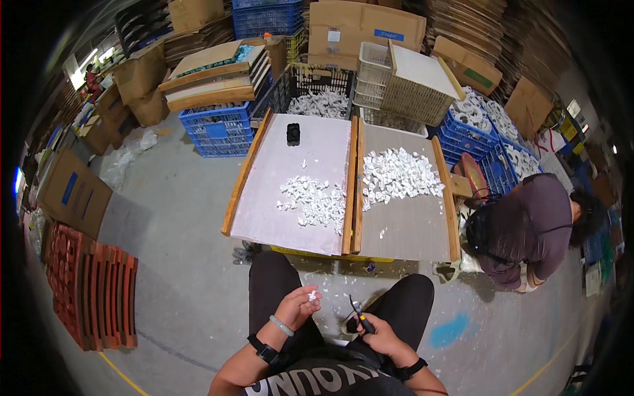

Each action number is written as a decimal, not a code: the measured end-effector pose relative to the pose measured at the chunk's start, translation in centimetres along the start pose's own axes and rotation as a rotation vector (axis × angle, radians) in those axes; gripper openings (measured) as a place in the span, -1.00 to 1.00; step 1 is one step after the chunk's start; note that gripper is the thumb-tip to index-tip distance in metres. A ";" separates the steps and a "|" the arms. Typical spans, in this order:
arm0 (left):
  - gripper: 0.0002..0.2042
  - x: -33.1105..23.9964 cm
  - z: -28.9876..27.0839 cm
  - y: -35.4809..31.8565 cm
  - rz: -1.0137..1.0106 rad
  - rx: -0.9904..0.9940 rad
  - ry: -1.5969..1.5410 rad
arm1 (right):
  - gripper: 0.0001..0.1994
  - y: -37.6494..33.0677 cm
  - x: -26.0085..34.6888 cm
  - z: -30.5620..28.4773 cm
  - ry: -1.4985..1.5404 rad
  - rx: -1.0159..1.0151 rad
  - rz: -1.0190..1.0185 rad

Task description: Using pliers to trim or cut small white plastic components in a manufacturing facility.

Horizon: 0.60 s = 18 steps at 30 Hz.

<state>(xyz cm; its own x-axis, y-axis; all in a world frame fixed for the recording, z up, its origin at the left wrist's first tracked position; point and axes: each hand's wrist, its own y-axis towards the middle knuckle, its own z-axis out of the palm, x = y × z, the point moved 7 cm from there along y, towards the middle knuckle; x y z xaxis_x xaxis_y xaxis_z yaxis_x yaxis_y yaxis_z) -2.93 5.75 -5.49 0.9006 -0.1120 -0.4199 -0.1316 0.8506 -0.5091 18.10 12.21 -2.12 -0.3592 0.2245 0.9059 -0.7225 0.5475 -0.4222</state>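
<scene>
My left hand (297,309) is closed in a pinch on a small white piece (313,296), held up above my lap. A pale bangle and a black watch are on that wrist. Held in my right hand (384,338) is a hand tool with a yellow-and-black handle (365,323); its dark, narrow end points up and left, and its exact kind is unclear. Ahead of my knees, a heap of small white pieces (317,201) lies on the left board (264,191). Another heap (399,173) covers part of the right board (409,231).
A small black block (293,134) sits on the left board's far end. Wooden rails edge both boards. Blue crates (216,132) and a pale basket (419,96) stand behind. A co-worker (528,224) bends down at right. Red slatted stacks (89,290) stand at left.
</scene>
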 end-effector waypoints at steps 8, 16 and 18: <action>-0.76 -0.7 -2.1 2.7 0.044 -0.176 -0.046 | -0.58 -0.3 -0.4 0.0 0.015 -0.021 0.040; -0.54 -2.9 2.2 2.3 0.103 -0.047 -0.041 | -0.56 -1.4 -0.9 -1.1 -0.001 -0.064 0.106; -0.59 -2.0 1.3 2.2 0.067 -0.024 0.041 | -0.53 -1.6 -0.7 -1.2 0.053 -0.063 0.141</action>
<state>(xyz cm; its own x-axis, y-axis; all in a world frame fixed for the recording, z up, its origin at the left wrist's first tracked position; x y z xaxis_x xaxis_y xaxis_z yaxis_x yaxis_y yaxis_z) -4.50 8.53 -4.76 0.8717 -0.0768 -0.4840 -0.2011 0.8446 -0.4962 20.23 12.19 -2.06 -0.4217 0.3442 0.8389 -0.6281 0.5563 -0.5440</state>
